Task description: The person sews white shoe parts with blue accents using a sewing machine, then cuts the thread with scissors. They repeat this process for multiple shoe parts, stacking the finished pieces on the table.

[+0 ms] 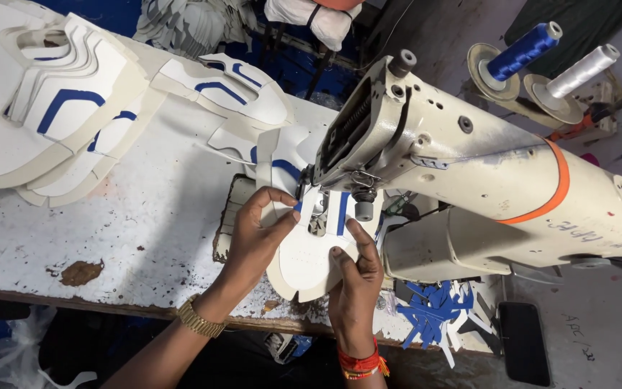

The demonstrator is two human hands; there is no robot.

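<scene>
A: Where is the white-and-blue flat shoe-upper panel [307, 248] being held?

B: Under the cream sewing-machine head [426, 137], pinched closed at nine o'clock by left hand [257, 234], three o'clock by right hand [358, 277].

A: Handling?

B: Judged light, flexible; edges being favoured.

The sewing machine [469, 166] is running off the right edge of the frame, and its head is hiding the needle from view. The stack of white and blue shoe pieces [52, 108] at upper left is being cut by the top and left edges. Both forearms are leaving the bottom edge. The blue scraps [430, 313] at lower middle are too small to tell apart.
</scene>
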